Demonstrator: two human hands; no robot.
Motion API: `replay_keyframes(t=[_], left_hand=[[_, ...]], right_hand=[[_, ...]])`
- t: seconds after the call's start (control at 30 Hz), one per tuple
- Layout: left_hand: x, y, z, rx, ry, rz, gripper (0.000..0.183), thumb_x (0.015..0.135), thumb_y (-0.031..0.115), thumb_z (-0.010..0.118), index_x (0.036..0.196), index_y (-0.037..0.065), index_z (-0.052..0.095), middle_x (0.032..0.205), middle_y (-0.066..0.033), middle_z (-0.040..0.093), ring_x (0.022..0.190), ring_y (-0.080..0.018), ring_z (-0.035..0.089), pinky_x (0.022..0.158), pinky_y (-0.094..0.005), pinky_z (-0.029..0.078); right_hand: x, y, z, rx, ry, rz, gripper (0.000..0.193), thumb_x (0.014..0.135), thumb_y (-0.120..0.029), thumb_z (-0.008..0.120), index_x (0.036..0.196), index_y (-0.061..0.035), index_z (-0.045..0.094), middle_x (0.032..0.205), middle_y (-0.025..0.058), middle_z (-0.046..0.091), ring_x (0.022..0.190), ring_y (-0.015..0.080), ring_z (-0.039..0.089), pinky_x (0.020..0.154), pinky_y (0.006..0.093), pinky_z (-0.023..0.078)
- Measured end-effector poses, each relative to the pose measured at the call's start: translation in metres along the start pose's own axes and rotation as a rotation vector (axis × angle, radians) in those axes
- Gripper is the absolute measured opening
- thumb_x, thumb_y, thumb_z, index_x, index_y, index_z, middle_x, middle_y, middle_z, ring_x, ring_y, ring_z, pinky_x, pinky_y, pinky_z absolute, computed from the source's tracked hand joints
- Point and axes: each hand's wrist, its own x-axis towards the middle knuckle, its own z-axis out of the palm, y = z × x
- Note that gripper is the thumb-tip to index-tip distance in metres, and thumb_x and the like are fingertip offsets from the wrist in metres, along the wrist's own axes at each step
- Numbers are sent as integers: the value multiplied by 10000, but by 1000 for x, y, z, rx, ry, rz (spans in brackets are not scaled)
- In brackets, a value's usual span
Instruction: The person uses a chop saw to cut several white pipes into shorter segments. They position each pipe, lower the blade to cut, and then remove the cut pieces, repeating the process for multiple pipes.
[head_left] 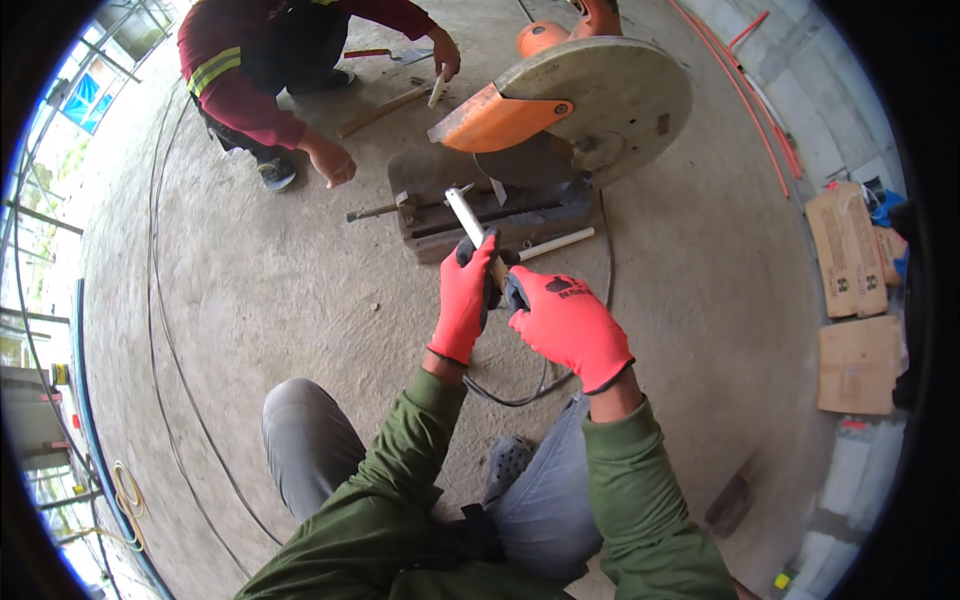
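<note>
Wearing a red glove with dark fingers, my left hand is wrapped round a short white pipe that slants up and away toward the saw. My gloved right hand is closed at the pipe's near end; its fingertips are partly hidden, and I cannot make out what they pinch there. Just beyond my hands stands an orange chop saw with a large grey disc, above its dark metal base. Another white pipe piece lies at the base's near edge.
A co-worker crouches at far left, a white pipe piece in one hand. A trowel lies nearby. Black cables cross the concrete floor. Cardboard boxes and orange pipes lie along the block wall at right.
</note>
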Motion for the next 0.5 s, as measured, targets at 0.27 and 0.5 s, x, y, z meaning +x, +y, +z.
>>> replay_keyframes(t=[0.27, 0.5], left_hand=[[29, -15, -8, -137, -77, 73, 288, 1032, 294, 662, 1086, 13, 688, 809, 13, 641, 677, -66, 563, 597, -251, 453], [41, -25, -6, -12, -131, 157, 230, 1053, 233, 627, 1084, 8, 665, 831, 44, 625, 731, -46, 537, 652, -252, 457]], right_hand=[[2, -15, 6, -44, 51, 56, 344, 901, -213, 601, 1190, -25, 595, 1069, 201, 691, 1034, 398, 658, 886, 482, 514], [7, -18, 6, -3, -14, 16, 300, 921, -194, 500, 1150, -38, 615, 1096, 207, 703, 1021, 406, 676, 885, 499, 532]])
